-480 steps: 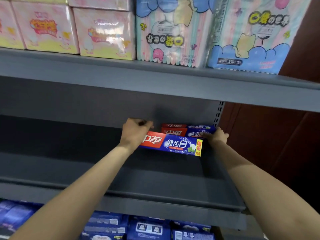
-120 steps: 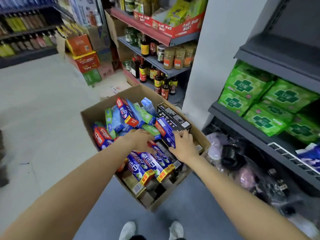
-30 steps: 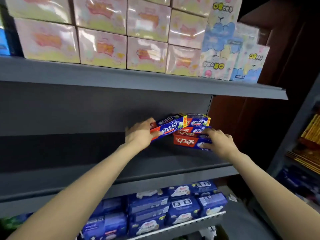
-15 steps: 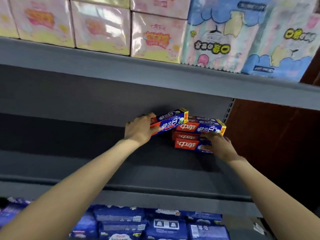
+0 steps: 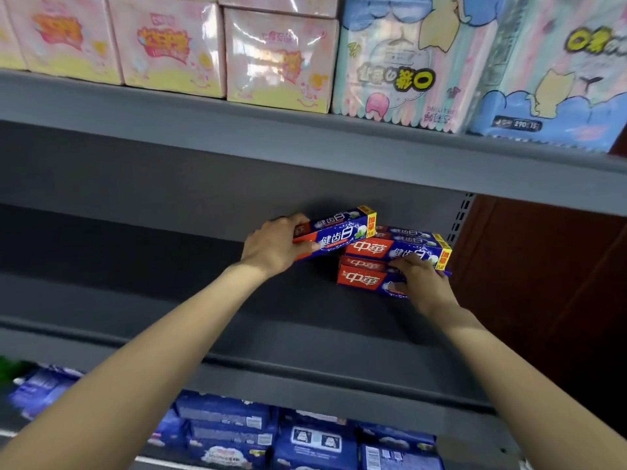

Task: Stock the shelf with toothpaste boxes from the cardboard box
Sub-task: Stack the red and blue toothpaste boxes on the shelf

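My left hand grips the red end of a blue-and-red toothpaste box, held tilted above the grey middle shelf, its far end over the stack. A stack of matching toothpaste boxes lies at the shelf's right end by the perforated upright. My right hand rests on the stack's front; its fingers touch the top box and the lowest box. The cardboard box is out of view.
The shelf above carries pink tissue boxes and pastel cartoon packs. Blue packs fill the shelf below. A dark brown wall stands right of the rack.
The view has moved closer to the shelf. My left hand's box sits a little nearer over the stack, and my right hand stays on the stack's front.
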A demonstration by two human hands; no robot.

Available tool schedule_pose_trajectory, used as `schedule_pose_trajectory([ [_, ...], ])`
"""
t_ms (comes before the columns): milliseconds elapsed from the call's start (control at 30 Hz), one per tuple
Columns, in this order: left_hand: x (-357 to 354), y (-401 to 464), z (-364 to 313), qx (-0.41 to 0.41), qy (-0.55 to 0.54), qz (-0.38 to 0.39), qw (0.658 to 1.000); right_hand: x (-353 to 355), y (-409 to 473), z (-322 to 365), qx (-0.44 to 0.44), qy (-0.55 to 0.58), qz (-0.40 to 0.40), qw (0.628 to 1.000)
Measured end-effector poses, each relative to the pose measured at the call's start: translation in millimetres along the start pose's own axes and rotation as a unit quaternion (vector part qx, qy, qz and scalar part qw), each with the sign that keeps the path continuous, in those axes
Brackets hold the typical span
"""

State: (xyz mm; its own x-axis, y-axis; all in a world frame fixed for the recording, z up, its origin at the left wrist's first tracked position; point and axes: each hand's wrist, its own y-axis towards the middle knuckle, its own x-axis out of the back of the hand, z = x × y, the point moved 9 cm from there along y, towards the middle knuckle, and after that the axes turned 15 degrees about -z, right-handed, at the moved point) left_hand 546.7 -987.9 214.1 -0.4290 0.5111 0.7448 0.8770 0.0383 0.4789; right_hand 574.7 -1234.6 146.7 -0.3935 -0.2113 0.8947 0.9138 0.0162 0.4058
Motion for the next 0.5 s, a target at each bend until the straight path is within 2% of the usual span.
schedule_pose_trajectory([
  [133, -5, -2, -1, -0.001, -0.010, 0.009, 1.000, 6, -4, 6, 0.017, -0.030, -0.063, 0.997],
  [200, -8, -3, -2, -0.005, -0.017, 0.021, 1.000, 8, -6, 9, 0.014, -0.009, -0.092, 0.996],
  [267, -12, -3, -4, -0.015, -0.032, 0.037, 0.999, 16, -6, 11, -0.008, 0.077, -0.126, 0.989],
  [333, -17, -3, -7, -0.023, -0.057, 0.058, 0.996, 37, -9, 11, -0.033, 0.205, -0.176, 0.962],
  [400, -24, -7, -11, -0.034, -0.080, 0.089, 0.992, 60, -15, 16, -0.014, 0.291, -0.193, 0.937],
  [433, -28, -9, -16, -0.043, -0.087, 0.103, 0.990, 68, -18, 24, 0.016, 0.285, -0.177, 0.942],
  [500, -36, -12, -28, -0.066, -0.104, 0.126, 0.984, 77, -22, 40, 0.105, 0.164, -0.152, 0.969],
])
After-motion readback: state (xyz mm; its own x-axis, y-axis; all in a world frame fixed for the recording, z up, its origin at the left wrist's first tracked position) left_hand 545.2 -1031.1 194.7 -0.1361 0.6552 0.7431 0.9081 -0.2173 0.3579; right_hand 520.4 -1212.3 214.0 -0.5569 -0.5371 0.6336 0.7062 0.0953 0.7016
